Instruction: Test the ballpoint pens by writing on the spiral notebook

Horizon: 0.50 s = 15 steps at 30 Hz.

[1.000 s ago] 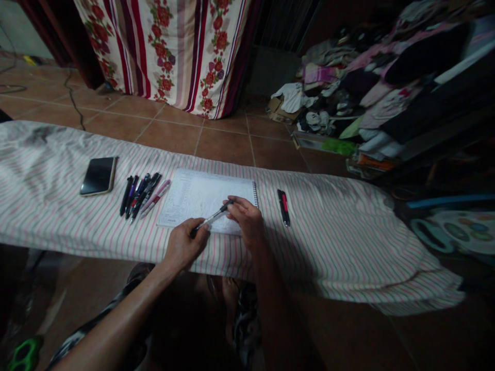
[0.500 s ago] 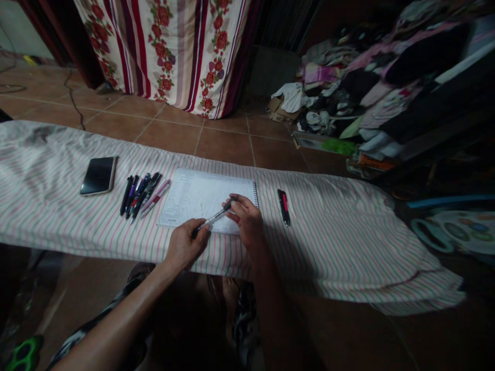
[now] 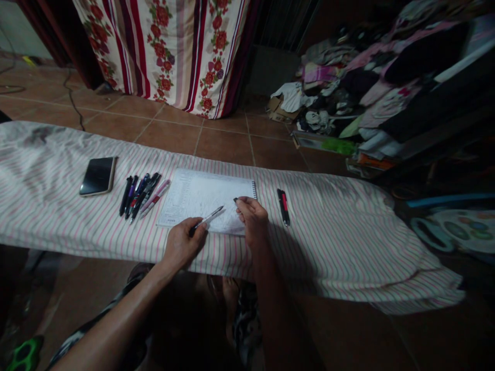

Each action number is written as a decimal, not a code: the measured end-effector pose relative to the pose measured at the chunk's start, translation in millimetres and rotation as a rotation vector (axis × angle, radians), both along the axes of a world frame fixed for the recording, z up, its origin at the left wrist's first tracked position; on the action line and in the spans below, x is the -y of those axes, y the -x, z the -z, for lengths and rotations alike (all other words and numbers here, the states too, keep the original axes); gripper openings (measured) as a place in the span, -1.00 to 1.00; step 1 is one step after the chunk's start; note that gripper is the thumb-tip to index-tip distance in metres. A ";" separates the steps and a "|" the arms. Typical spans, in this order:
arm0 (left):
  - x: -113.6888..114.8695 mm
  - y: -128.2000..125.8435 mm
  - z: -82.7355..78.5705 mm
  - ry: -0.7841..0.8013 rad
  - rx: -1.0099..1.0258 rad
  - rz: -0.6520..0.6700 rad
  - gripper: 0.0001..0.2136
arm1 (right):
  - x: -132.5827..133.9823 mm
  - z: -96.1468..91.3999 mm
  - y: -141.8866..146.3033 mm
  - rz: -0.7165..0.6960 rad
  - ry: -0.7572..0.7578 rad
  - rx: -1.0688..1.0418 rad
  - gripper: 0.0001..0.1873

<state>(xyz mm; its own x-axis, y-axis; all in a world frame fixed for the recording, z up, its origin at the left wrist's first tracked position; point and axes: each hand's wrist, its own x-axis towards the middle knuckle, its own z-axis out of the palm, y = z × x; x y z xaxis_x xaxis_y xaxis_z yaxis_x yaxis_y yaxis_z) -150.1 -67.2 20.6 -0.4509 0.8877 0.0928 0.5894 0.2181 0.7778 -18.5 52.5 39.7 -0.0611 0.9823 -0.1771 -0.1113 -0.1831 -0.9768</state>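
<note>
Striped cloth (image 3: 348,232) covers the surface before me in the head view, a flowered curtain (image 3: 166,56) beyond at 11 o'clock. My left hand (image 3: 183,242) has thumb and fingers closed around a slim pen (image 3: 212,214) over the near part of a spiral notebook (image 3: 209,185). From that grip the pen's long axis runs towards 2 o'clock, tip bare. Beyond the tip, on nearly the same line but apart, my right hand (image 3: 255,220) pinches a small dark piece (image 3: 235,199), perhaps the cap; this hand is nearer the tip. My left hand hides the pen's rear, my right fingers cover part of the small piece, and the notebook's print is too faint to read.
</note>
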 end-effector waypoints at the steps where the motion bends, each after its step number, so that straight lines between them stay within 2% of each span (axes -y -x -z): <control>1: -0.3 0.2 0.6 0.000 0.002 -0.005 -0.64 | -0.4 1.3 -0.6 -0.013 0.001 0.006 -0.75; 9: -0.5 0.0 0.6 -0.001 0.024 -0.006 -0.63 | 0.3 5.2 -2.4 -0.179 -0.033 -0.142 -0.73; 15: 0.1 -0.4 0.9 -0.012 0.029 -0.021 -0.64 | -3.2 10.8 -0.1 -0.074 -0.050 -0.168 -0.64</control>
